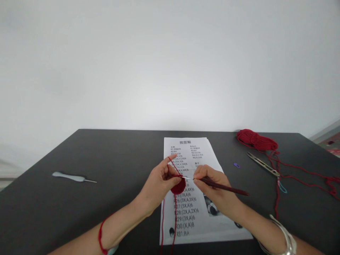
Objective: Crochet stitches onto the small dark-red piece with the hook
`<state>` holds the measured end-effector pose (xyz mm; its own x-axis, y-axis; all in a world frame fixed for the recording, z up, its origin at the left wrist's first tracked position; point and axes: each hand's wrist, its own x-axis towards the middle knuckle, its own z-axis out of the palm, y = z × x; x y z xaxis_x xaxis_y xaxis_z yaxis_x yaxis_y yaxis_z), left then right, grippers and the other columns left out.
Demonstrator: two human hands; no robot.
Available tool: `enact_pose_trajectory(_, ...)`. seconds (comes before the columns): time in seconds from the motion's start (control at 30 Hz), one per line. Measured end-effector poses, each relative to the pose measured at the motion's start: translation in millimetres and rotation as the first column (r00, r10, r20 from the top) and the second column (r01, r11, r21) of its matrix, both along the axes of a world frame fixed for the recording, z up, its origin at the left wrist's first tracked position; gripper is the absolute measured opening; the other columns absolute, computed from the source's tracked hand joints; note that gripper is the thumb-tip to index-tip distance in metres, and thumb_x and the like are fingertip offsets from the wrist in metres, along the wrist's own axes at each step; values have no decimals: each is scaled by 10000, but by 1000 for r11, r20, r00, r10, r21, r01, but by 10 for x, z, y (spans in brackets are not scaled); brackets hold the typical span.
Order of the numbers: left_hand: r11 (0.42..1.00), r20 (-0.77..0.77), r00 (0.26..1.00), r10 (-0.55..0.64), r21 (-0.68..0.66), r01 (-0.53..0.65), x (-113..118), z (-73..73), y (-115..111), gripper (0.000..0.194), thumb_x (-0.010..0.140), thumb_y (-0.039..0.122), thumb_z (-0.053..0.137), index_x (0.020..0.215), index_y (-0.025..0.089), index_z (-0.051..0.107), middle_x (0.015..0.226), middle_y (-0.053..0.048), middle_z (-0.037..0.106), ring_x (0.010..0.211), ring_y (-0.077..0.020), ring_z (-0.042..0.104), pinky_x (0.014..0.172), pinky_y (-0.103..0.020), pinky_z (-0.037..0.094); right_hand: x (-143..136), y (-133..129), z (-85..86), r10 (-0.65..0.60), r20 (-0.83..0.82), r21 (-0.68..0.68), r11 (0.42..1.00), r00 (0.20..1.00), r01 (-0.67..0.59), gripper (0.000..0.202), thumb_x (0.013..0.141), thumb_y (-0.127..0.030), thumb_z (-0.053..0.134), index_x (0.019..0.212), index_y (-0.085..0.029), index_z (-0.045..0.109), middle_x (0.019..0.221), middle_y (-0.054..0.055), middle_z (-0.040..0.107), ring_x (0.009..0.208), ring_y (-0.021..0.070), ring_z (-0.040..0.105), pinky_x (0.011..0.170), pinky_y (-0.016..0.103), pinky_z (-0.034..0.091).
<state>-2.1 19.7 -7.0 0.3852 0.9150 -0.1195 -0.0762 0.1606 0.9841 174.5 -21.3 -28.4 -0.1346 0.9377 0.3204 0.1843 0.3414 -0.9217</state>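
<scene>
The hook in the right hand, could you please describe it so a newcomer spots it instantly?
A printed sheet lies on the dark table. Over it, the right hand holds the hook, its metal tip at the red crochet piece in the left hand. Its dark reddish handle distinguishes it from the white-handled hook lying at left.

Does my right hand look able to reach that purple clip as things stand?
Probably yes: nothing seems to stand between your right hand and the purple clip, though the dark-handled hook occupies that hand's grip.
</scene>
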Motion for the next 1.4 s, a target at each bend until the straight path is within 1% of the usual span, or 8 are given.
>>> enact_pose_trajectory(0.13,1000,-22,1000,10,17,-9,5,-42,-3,694,662,125,644,1315,102,410,659,62,541,659,-122,509,705,-291,400,-48,-24,18,-59,155,198,980,986,27,158,844,-117,494,721,-215,473,661,-26,480,569,116,436,521,243,363)
enact_pose_trajectory(0.37,998,-49,998,46,52,-43,11,-97,-36,664,676,146,629,1306,110,422,667,48,543,670,-139,516,718,-315,414,-181,-82,-38,-187,303,528,849,935,-1,221,824,-16,440,767,-228,418,660,-28,477,585,120,465,529,233,376)
enact_pose_trajectory(0.47,994,-94,993,75,92,-66,5,-125,-48,661,685,152,627,1315,124,427,649,53,533,648,-139,508,695,-311,415,-219,-105,-60,-218,267,502,863,939,58,212,824,-27,437,764,-228,416,654,-30,480,568,117,470,524,229,389)
enact_pose_trajectory(0.6,988,-123,986,109,120,-94,4,-154,-52,685,677,152,644,1329,158,435,646,52,554,650,-142,531,687,-304,425,-235,-121,-108,-257,176,319,928,950,192,192,838,-62,456,757,-233,425,633,-45,473,517,106,458,467,209,381)
enact_pose_trajectory(0.8,995,-50,994,93,50,-91,23,-131,-60,729,674,159,659,1353,144,396,660,50,573,651,-138,546,694,-303,428,-233,-125,-159,-225,189,454,883,956,118,200,828,-35,456,795,-232,453,695,-25,538,588,120,510,536,234,415)
enact_pose_trajectory(1.0,995,0,996,93,-25,-93,38,-82,-67,778,653,157,669,1361,107,352,666,54,564,670,-137,544,712,-299,417,-193,-97,-95,-214,79,160,967,973,200,165,863,-124,483,736,-225,450,623,-44,465,525,113,452,459,221,386)
enact_pose_trajectory(1.2,994,-33,994,107,30,-106,33,-103,-62,708,681,164,659,1336,127,392,648,67,521,643,-124,507,697,-297,420,-244,-124,-83,-219,274,528,848,936,44,232,826,-5,432,769,-230,419,655,-21,475,577,131,461,530,249,405)
enact_pose_trajectory(1.4,987,-100,987,127,115,-115,24,-114,-60,692,698,168,644,1345,134,403,643,63,525,640,-129,507,685,-301,421,-263,-113,-117,-269,185,461,873,945,159,196,836,-42,445,804,-236,441,682,-21,520,565,122,499,501,232,410)
